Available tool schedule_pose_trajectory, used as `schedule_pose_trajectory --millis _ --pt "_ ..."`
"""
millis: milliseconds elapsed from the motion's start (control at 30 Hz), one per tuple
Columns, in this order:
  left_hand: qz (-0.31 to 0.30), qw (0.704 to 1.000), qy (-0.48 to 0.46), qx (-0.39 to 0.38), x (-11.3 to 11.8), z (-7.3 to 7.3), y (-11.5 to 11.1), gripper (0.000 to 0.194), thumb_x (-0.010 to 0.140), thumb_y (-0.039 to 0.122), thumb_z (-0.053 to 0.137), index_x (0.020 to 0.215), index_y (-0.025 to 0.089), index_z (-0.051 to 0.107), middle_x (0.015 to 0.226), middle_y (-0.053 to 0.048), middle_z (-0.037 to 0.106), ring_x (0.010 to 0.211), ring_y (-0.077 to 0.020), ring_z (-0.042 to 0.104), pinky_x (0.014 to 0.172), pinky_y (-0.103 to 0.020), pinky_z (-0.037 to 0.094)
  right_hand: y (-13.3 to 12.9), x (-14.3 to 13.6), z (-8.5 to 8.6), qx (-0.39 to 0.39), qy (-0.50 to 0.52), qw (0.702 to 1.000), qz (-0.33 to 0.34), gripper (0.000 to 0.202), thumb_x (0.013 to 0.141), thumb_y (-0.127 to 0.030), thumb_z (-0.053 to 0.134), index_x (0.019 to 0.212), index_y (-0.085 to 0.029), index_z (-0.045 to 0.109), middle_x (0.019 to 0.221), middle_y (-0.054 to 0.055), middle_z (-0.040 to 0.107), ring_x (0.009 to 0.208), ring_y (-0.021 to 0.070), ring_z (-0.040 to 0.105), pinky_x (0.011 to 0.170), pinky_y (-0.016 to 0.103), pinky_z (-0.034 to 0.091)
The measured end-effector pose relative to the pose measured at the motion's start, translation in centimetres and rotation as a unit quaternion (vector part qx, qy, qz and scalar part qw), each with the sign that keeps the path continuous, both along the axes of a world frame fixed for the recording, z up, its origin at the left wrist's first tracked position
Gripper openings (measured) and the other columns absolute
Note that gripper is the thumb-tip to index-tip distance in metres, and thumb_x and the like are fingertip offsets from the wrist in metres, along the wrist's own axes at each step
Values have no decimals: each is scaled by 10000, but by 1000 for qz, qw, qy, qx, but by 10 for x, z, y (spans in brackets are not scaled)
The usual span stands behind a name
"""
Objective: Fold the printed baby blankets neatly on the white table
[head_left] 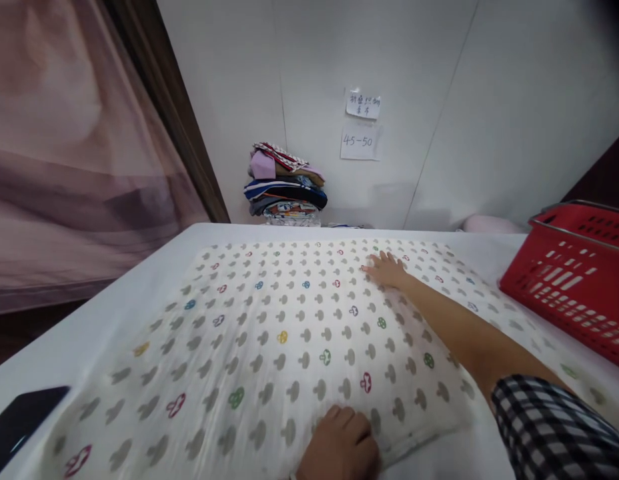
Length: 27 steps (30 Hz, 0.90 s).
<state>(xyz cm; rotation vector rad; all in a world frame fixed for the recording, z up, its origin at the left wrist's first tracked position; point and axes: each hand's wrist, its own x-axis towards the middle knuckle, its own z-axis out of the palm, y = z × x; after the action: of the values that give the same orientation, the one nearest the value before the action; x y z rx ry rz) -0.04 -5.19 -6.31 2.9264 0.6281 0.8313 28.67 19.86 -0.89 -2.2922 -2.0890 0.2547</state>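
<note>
A white cloth (292,313) printed with grey mushrooms and a few coloured ones lies spread over the white table. My right hand (385,270) rests flat on its far right part, fingers spread, with the arm stretched across the cloth. Near the bottom middle, my left hand (339,443) is closed, its fingers curled down onto the cloth by the near edge. The fingertips of that hand are hidden. Soft wrinkles run through the left side of the cloth, and a folded-over edge shows at the lower right.
A red plastic basket (572,280) stands at the right edge. Folded fabrics (287,183) are stacked beyond the far edge against the wall. A dark flat object (27,427) lies at the lower left on the white table (134,283). A pink curtain (79,147) hangs left.
</note>
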Motion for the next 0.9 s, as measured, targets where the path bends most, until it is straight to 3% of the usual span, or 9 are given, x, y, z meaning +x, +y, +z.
schedule_pose_trajectory --millis 300,467,600,700,800,900 --pt "7 995 -68 79 4 -29 1 204 788 320 555 614 235 493 558 -37 397 481 -134 374 429 -315 198 24 -24 8 -10 10 1000 4 796 806 -722 188 1437 -240 236 1529 97 104 1383 351 30 1068 598 99" --pt "55 997 -31 -36 0 -52 0 230 813 440 528 685 256 477 516 -31 418 453 -143 398 392 -341 240 41 -72 4 -10 33 996 87 805 794 -748 175 1436 -265 233 1535 76 74 1390 318 2 1073 583 64" --pt "52 993 34 -101 -3 -70 -3 200 803 465 527 768 273 486 525 -47 455 465 -170 442 379 -359 250 59 -94 1 -18 29 997 63 827 783 -762 203 1429 -249 258 1532 95 82 1380 355 14 1054 605 74" --pt "64 991 70 -90 5 -88 -6 193 796 462 512 734 281 482 492 -50 405 441 -176 416 365 -349 195 62 -97 4 -22 32 997 62 836 783 -762 203 1438 -244 242 1533 87 78 1380 356 7 1062 594 62" --pt "98 989 86 -63 16 -103 -9 247 763 443 522 609 267 441 433 -43 287 398 -171 353 375 -335 120 59 -109 6 4 35 992 119 828 797 -746 197 1451 -237 202 1538 73 40 1385 334 -25 1076 571 22" --pt "90 993 70 -17 16 -103 -10 216 765 317 531 582 253 437 433 -45 288 395 -160 337 393 -335 127 61 -128 5 -6 42 984 174 802 806 -737 206 1445 -253 219 1537 64 69 1387 323 6 1078 562 12"
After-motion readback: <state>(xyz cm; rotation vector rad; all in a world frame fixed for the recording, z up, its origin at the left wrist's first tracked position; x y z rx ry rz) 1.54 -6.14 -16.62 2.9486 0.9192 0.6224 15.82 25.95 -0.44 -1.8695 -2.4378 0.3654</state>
